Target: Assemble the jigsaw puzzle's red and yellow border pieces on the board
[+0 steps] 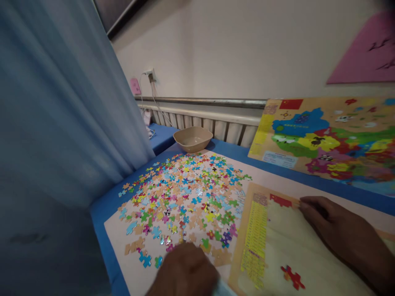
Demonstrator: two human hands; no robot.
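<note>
On the right, my right hand point(342, 234) pinches a small tan puzzle piece point(295, 202) at the red flag corner of the puzzle board point(249, 234). The board has its left border and yellow text column filled, and its middle is pale and bare. One loose red puzzle piece point(292, 277) lies on that middle part. At the bottom edge, my left hand point(187, 269) is closed over the near side of many loose, colourful puzzle pieces point(185, 193). Its fingertips are hidden beneath it and it is slightly blurred, so whatever it may hold does not show.
A beige bowl point(193, 139) stands behind the pieces. The map picture point(317, 139) leans at the back right against the rail and wall. White paper point(117, 226) covers part of the blue table point(101, 230). A blue curtain point(68, 102) hangs close on the left.
</note>
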